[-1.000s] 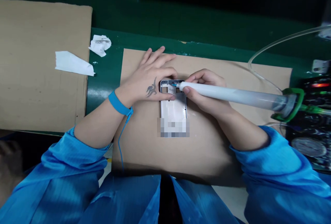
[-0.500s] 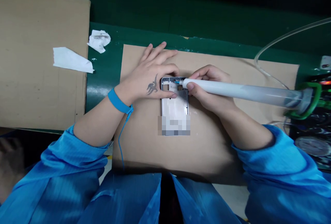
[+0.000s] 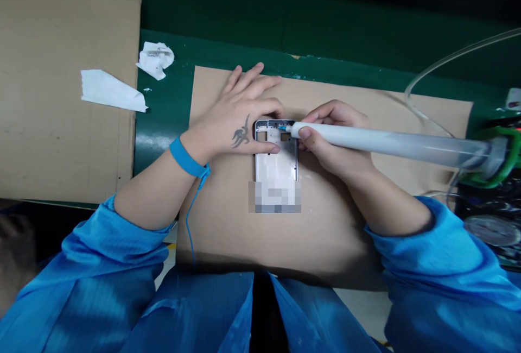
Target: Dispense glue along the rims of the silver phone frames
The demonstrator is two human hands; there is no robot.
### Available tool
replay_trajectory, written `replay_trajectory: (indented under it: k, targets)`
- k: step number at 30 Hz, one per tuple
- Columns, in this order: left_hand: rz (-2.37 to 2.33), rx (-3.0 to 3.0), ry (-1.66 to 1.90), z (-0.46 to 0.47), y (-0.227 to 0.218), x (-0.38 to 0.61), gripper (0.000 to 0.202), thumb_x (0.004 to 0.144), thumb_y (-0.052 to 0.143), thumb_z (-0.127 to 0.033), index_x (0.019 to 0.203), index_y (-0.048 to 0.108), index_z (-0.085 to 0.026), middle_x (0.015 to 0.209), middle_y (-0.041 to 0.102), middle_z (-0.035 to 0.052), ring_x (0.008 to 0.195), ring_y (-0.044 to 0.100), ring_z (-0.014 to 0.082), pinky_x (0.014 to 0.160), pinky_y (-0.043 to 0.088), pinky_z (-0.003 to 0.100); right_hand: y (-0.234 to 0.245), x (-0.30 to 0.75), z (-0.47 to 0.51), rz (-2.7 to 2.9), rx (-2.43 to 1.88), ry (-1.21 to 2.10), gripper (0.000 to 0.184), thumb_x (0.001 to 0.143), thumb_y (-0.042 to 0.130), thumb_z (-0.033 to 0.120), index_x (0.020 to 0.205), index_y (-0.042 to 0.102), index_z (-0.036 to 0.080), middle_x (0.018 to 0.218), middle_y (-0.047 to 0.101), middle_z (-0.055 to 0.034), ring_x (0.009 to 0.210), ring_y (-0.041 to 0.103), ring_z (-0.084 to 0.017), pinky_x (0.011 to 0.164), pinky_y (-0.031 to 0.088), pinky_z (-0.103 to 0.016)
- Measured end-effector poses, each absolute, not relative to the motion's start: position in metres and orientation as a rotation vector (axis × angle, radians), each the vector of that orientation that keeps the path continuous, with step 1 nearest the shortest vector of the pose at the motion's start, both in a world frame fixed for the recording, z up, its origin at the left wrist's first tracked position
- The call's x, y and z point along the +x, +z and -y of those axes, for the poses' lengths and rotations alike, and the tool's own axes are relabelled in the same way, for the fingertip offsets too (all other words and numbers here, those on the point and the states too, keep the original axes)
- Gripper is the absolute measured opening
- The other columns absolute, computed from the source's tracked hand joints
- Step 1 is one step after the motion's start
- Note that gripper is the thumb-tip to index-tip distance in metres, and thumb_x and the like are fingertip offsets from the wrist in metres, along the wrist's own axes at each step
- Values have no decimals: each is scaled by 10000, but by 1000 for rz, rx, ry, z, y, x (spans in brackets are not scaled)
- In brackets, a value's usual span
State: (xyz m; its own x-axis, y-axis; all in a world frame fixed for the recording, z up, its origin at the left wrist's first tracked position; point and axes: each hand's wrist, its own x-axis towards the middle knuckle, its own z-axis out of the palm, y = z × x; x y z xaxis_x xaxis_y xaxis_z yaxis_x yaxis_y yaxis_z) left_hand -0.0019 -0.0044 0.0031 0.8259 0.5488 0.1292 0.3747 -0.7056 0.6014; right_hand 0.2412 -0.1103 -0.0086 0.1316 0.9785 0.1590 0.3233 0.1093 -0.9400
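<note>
A metal phone mid-frame (image 3: 277,165) lies on a cardboard sheet (image 3: 228,239), its lower end hidden by a pixelated patch. My left hand (image 3: 240,117) rests across its top left corner, with the thumb lying over the left side. My right hand (image 3: 334,138) grips a large white syringe (image 3: 391,145) near its nozzle. The thin blue-tipped nozzle (image 3: 283,126) reaches into the top edge of the frame. A green clamp (image 3: 494,160) holds the syringe's far end. A blue wrist strap (image 3: 187,157) circles my left wrist.
Clear tubing (image 3: 451,62) curves away from the syringe at right, above dark equipment (image 3: 492,228). Crumpled white tissue (image 3: 155,60) lies on the green bench (image 3: 163,125). Another white piece (image 3: 109,90) rests on a second cardboard sheet (image 3: 61,92).
The nozzle has moved slightly rightward along the frame's top edge, and the syringe barrel now lies more level. The whole view has drifted slightly upward and rightward. My left hand stays on the frame.
</note>
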Motion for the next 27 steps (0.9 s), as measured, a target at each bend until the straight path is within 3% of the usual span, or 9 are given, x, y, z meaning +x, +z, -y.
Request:
replay_trajectory:
  k: [8,13,21,27]
  targets:
    - [-715,2453,369,7,9,-1,505,870,939,-639,1251,797,-340,1778,540,50,1784,262,486,1466,119,776,-11,243,110,1396,-1405,793,584,791,946,820,893,711,294,774,772,-20,586,678,-202,502,557,-371]
    - [-746,2453,318,9,14,0,501,876,939,-634,1259,791,-345,1797,516,46,1790,245,485,1468,81,785,-13,246,109,1395,-1400,811,577,796,953,805,911,724,288,806,793,-31,616,718,-218,545,625,-386]
    - [-756,2479,281,10,17,1,523,883,927,-628,1288,792,-325,1813,500,57,1801,234,456,1489,81,750,-10,241,109,1369,-1382,800,514,836,958,741,908,714,295,763,759,-15,600,686,-200,513,550,-365]
    - [-773,2525,201,9,20,4,615,894,887,-726,1338,810,-308,1844,457,68,1811,202,424,1516,69,685,-6,239,110,1327,-1411,794,513,861,933,742,886,704,283,731,725,-8,574,646,-190,483,485,-357]
